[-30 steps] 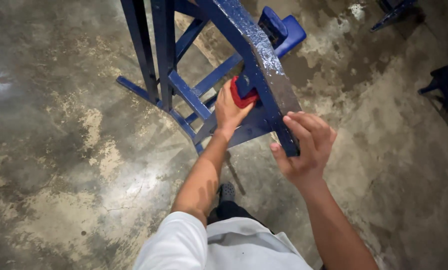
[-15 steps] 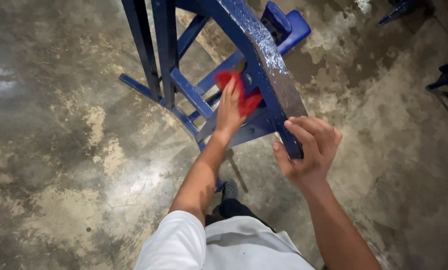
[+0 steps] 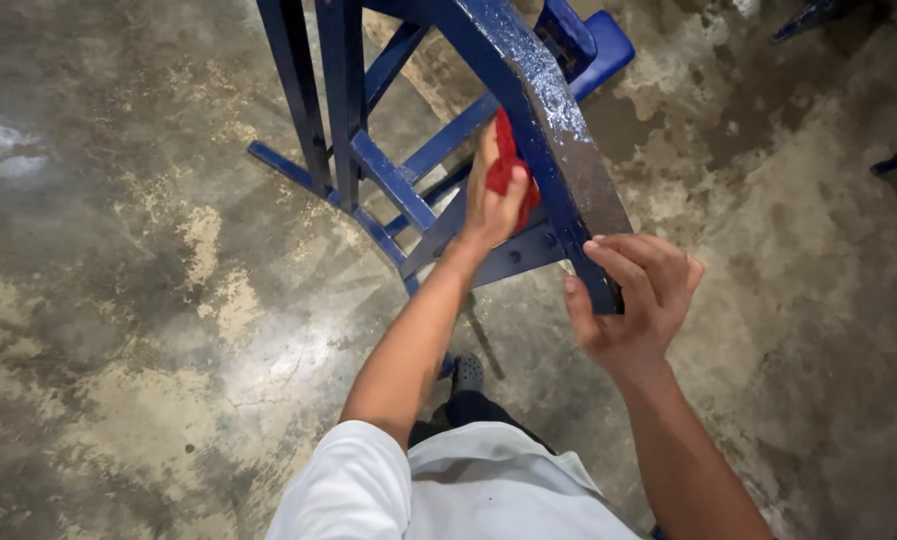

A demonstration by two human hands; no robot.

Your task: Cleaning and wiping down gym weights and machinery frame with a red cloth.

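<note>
1. Left hand [image 3: 494, 205] clenched on a red cloth [image 3: 507, 165], pressing it against the left side of the near leg [image 3: 559, 150] of a blue frame [image 3: 369, 170].
2. Red cloth bunched between palm and leg; part of it sticks up above the fingers, touching the leg's edge.
3. Right hand [image 3: 634, 300] grips the lower end of that same leg, fingers wrapped over the top face, thumb on the near side. Grasping the leg, not released.
4. Leg runs diagonally from top centre down to the right hand; top face shows worn paint, bare grey patches and whitish speckles.
5. Blue frame has several crossbars and upright posts left of the left hand; a bolted flat brace [image 3: 519, 255] sits just below the left hand.
6. Blue seat-like part [image 3: 594, 40] near the top edge, behind the leg.
7. Stained concrete floor [image 3: 149, 300] under everything, shiny patch at left.
8. Person's white sleeve [image 3: 354, 490] at the bottom; dark shoe [image 3: 467, 373] on the floor between the forearms.
9. Other dark blue objects at the far right edge, too cut off to tell.
</note>
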